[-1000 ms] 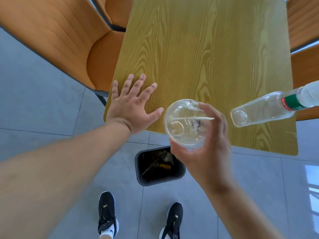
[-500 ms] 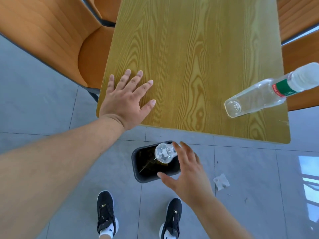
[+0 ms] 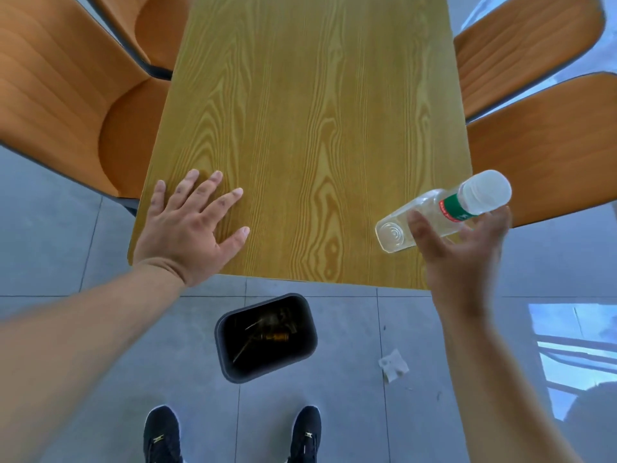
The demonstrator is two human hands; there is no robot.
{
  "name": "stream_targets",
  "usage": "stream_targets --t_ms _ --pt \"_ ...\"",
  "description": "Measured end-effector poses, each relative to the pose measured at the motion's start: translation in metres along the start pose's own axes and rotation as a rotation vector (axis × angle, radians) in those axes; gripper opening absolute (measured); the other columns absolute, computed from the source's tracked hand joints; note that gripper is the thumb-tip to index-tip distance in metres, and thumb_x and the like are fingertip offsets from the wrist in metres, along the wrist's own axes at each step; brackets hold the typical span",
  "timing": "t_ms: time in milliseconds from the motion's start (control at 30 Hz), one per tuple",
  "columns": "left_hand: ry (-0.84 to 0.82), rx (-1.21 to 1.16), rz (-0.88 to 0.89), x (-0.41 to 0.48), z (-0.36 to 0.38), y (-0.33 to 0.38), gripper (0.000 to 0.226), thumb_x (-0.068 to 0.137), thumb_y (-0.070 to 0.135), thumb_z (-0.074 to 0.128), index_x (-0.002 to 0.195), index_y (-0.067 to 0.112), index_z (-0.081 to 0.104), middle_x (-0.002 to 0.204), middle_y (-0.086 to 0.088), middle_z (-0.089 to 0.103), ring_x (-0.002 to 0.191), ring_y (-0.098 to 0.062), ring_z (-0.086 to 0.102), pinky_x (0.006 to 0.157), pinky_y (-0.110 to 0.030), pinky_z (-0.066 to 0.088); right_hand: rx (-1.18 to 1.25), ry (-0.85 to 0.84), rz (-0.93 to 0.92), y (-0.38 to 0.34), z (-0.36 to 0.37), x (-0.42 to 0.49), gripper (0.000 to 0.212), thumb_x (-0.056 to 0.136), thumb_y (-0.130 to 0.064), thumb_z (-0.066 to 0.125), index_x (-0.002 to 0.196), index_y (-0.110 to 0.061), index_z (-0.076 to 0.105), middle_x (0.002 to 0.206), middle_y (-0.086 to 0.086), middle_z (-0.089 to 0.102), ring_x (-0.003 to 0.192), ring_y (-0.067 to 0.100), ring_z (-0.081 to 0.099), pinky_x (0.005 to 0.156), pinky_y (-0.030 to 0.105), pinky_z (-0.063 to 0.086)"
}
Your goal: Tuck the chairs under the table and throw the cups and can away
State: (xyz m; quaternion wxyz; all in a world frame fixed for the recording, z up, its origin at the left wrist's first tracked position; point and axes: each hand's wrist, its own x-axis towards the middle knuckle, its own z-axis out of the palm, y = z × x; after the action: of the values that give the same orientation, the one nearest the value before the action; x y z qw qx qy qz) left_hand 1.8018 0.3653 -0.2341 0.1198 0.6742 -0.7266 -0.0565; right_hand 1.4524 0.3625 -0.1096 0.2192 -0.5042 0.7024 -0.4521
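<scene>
A clear plastic bottle [image 3: 434, 212] with a green and red label and a white cap lies on its side at the near right corner of the wooden table [image 3: 300, 128]. My right hand [image 3: 460, 252] hovers over it with fingers spread, holding nothing. My left hand [image 3: 190, 228] rests flat on the near left corner of the table. A black bin [image 3: 265, 337] stands on the floor just in front of the table, with rubbish dim inside it. Orange chairs stand at the left [image 3: 66, 105] and the right [image 3: 541, 145], their seats partly under the table.
More orange chairs stand at the far left [image 3: 157, 31] and far right [image 3: 521, 48]. A scrap of white paper [image 3: 394, 365] lies on the grey tiled floor right of the bin. My two black shoes [image 3: 233, 436] are at the bottom edge.
My right hand held a clear cup over the table edge, dropped it into the bin, then rose to the bottle. My left hand stayed flat on the table.
</scene>
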Motion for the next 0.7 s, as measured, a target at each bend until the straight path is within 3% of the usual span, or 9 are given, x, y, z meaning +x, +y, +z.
stream_targets --t_ms 100,200,233,400,500,633,700 --pt "-0.001 -0.002 -0.005 0.000 0.000 0.001 0.069 0.096 0.079 0.031 0.155 0.043 0.035 0.168 0.003 0.030 0.157 -0.026 0.015 0.124 -0.061 0.007 -0.128 -0.065 -0.084 -0.008 0.025 -0.005 0.059 0.082 -0.030 0.086 0.131 -0.018 0.056 0.118 -0.007 0.065 0.106 0.010 0.064 0.091 0.035 0.053" --pt "-0.011 -0.001 -0.007 0.000 -0.002 0.002 0.069 0.096 0.078 0.031 0.155 0.043 0.035 0.168 0.003 0.030 0.157 -0.026 0.015 0.124 -0.062 0.007 -0.061 -0.219 -0.134 -0.025 0.046 -0.042 0.053 0.081 -0.033 0.085 0.121 -0.046 0.053 0.110 -0.027 0.063 0.104 -0.001 0.063 0.082 0.013 0.047" --pt "-0.017 -0.002 -0.009 0.000 -0.004 0.003 0.069 0.096 0.078 0.031 0.155 0.043 0.035 0.168 0.003 0.030 0.157 -0.026 0.015 0.124 -0.062 0.007 -0.050 -0.301 -0.161 -0.028 0.051 -0.059 0.053 0.081 -0.036 0.084 0.121 -0.049 0.052 0.112 -0.029 0.063 0.106 0.001 0.063 0.084 0.011 0.045" --pt "-0.059 0.004 -0.024 0.000 -0.009 0.006 0.068 0.096 0.077 0.031 0.155 0.044 0.034 0.170 0.003 0.027 0.157 -0.026 0.013 0.125 -0.062 0.005 -0.064 -0.693 -0.396 -0.020 0.051 -0.149 0.066 0.077 -0.041 0.083 0.135 -0.037 0.051 0.134 -0.024 0.055 0.124 0.006 0.057 0.098 0.016 0.044" --pt "-0.060 0.002 -0.019 -0.001 -0.008 0.005 0.067 0.097 0.076 0.031 0.155 0.044 0.036 0.170 0.002 0.027 0.157 -0.026 0.013 0.125 -0.062 0.005 -0.178 -0.772 -0.517 0.007 0.050 -0.179 0.068 0.078 -0.041 0.077 0.140 -0.028 0.053 0.140 -0.011 0.054 0.127 0.012 0.052 0.106 0.022 0.040" --pt "-0.063 -0.004 -0.019 -0.002 -0.009 0.005 0.067 0.097 0.077 0.030 0.155 0.044 0.036 0.170 0.003 0.026 0.158 -0.025 0.011 0.125 -0.061 0.005 -0.472 -0.956 -0.253 0.038 0.051 -0.186 0.090 0.080 -0.065 0.076 0.156 -0.037 0.038 0.157 -0.007 0.041 0.143 0.018 0.035 0.116 0.040 0.037" --pt "-0.058 0.005 -0.013 -0.002 -0.010 0.007 0.067 0.097 0.077 0.030 0.155 0.044 0.035 0.170 0.003 0.026 0.158 -0.025 0.011 0.125 -0.061 0.004 -0.415 -0.895 -0.272 0.042 0.050 -0.184 0.077 0.085 -0.065 0.072 0.150 -0.029 0.050 0.150 -0.007 0.048 0.140 0.016 0.040 0.113 0.040 0.040"
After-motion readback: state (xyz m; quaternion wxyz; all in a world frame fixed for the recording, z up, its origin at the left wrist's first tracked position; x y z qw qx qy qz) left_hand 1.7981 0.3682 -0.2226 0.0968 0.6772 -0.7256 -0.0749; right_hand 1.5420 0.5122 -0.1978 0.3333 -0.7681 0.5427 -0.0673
